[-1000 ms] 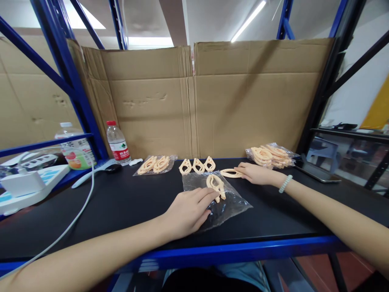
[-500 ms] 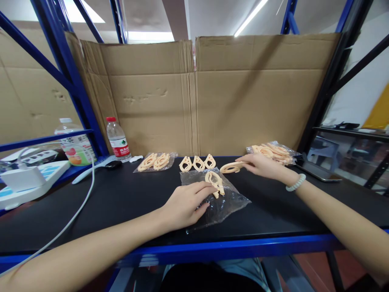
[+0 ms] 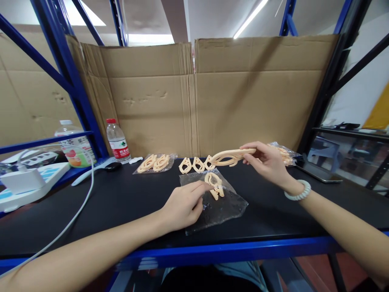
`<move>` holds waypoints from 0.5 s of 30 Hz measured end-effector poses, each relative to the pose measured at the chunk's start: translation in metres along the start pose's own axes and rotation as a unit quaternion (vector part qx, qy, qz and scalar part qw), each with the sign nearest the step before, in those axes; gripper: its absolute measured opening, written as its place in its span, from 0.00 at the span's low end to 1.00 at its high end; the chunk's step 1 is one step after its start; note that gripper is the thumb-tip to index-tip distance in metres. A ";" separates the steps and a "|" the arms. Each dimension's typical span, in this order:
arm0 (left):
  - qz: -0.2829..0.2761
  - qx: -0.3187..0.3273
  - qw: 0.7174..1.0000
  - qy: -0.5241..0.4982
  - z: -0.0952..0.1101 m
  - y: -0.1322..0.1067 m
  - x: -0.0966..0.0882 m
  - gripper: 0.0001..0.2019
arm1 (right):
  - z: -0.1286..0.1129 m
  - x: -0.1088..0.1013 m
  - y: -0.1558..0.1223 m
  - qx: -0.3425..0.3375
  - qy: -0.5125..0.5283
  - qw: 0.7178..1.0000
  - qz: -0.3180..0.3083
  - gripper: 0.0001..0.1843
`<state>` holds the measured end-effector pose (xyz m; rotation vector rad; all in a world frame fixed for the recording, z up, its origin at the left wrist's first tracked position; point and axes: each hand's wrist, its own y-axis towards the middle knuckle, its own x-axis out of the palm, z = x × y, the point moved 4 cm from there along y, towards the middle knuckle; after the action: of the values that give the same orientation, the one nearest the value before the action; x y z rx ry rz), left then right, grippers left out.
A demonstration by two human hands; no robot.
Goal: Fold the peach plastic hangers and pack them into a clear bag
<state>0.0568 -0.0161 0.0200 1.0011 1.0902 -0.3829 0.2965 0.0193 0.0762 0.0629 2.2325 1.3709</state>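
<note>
My right hand (image 3: pixel 267 162) pinches a long peach plastic hair clip (image 3: pixel 229 157) and holds it in the air above the black shelf top (image 3: pixel 121 202). My left hand (image 3: pixel 182 205) rests on a clear plastic bag (image 3: pixel 221 207), its fingers curled at the bag's edge beside a peach clip (image 3: pixel 214 182) lying on the bag. Three small peach clips (image 3: pixel 196 165) sit in a row just behind the bag.
A filled bag of clips (image 3: pixel 154 162) lies at back left, another bag of clips (image 3: pixel 284 152) behind my right hand. A water bottle (image 3: pixel 118 141), a drink carton (image 3: pixel 74 152), a white power strip (image 3: pixel 27 182) and its cable (image 3: pixel 75 215) are at left. Cardboard (image 3: pixel 212 97) walls the back.
My right hand took the long clip from the shelf top and lifted it up and toward the middle. My left hand's fingers curled in on the bag.
</note>
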 end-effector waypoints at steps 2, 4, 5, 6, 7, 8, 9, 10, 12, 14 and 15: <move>0.001 -0.008 1.000 -0.001 -0.001 0.000 0.000 0.24 | -0.016 -0.004 -0.004 -0.028 0.027 0.999 0.021 0.10; 0.000 -0.016 1.000 -0.003 -0.001 0.000 0.000 0.23 | -0.032 -0.005 -0.007 -0.066 0.041 0.997 -0.005 0.09; 0.000 -0.018 1.000 -0.007 -0.001 0.001 0.000 0.23 | -0.041 -0.004 -0.009 -0.090 0.041 0.995 -0.031 0.10; -0.001 -0.019 1.000 -0.012 -0.001 0.001 0.000 0.24 | -0.049 -0.002 -0.012 -0.115 0.039 0.991 -0.061 0.10; 0.000 -0.020 1.000 -0.017 0.000 0.001 0.000 0.25 | -0.056 0.001 -0.014 -0.140 0.034 0.985 -0.091 0.11; 0.001 -0.020 1.000 -0.023 0.000 0.001 -0.001 0.26 | -0.062 0.005 -0.017 -0.163 0.028 0.979 -0.118 0.11; 0.004 -0.021 0.999 -0.027 0.000 0.001 -0.001 0.27 | -0.067 0.009 -0.019 -0.185 0.020 0.972 -0.141 0.12; 0.007 -0.022 0.999 -0.029 0.000 0.002 -0.001 0.27 | -0.070 0.014 -0.022 -0.206 0.011 0.965 -0.160 0.13; 0.015 -0.023 0.999 -0.030 -0.001 0.001 -0.002 0.28 | -0.075 0.024 -0.028 -0.253 -0.022 0.948 -0.190 0.13; 0.020 -0.020 0.999 -0.032 0.000 0.001 -0.002 0.29 | -0.077 0.032 -0.034 -0.306 -0.077 0.927 -0.201 0.14; 0.021 -0.017 0.999 -0.033 0.000 0.001 -0.002 0.29 | -0.077 0.035 -0.036 -0.330 -0.109 0.916 -0.200 0.13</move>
<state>0.0565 -0.0158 0.0224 0.9729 1.0114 -0.3590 0.2394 -0.0509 0.0589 -0.4331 1.4039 1.6947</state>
